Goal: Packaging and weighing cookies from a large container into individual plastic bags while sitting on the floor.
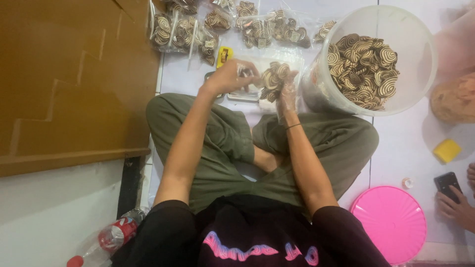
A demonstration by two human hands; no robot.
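I sit cross-legged on a white tiled floor. My left hand pinches the edge of a clear plastic bag holding brown-and-cream swirl cookies. My right hand, in a thin clear glove, holds the bag and cookies from the right side. Under the hands lies a small white scale or tray. A big translucent tub full of the same swirl cookies stands just right of my right hand.
Several filled cookie bags lie along the far side, with a small yellow object beside them. Brown wooden steps rise at left. A pink round lid, a yellow sponge-like block, another person's hand with a phone and a plastic bottle lie nearby.
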